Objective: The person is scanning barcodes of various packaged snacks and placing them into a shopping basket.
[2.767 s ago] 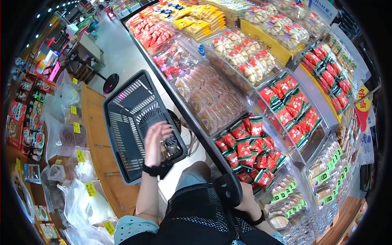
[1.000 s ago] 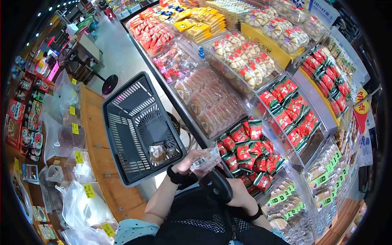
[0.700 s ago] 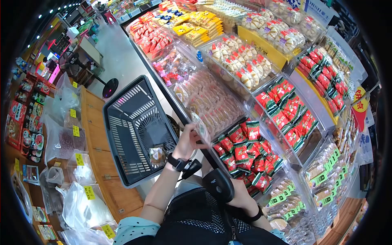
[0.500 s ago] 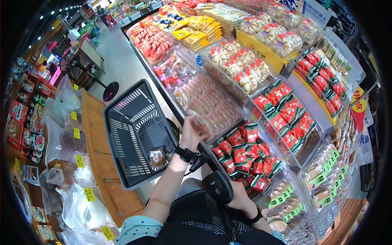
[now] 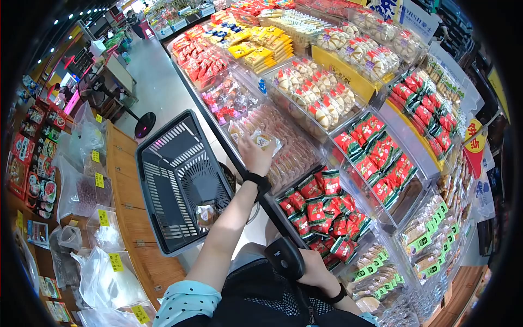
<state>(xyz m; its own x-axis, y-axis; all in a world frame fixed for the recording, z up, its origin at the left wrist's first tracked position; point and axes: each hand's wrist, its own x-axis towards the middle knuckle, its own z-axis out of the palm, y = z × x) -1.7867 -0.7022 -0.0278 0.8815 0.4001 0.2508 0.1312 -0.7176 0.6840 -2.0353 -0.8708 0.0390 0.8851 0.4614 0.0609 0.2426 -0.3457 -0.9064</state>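
My left hand is over the bin of clear-wrapped flat snacks, its fingers closed on a small clear packet with a yellowish label. Lower down, my right hand wraps round the dark handle beside the red and green packets. A dark grey shopping basket is to the left of my left forearm, with one wrapped packet lying inside near its lower right corner.
Red, yellow and white wrapped snacks fill further bins ahead and right. On the left are a wooden cabinet and plastic bags with yellow tags. A black round fan base stands on the aisle floor.
My left hand has moved forward across the bin, and the packet in its fingers now shows clearly. The view has shifted slightly. My right hand still grips the handle.
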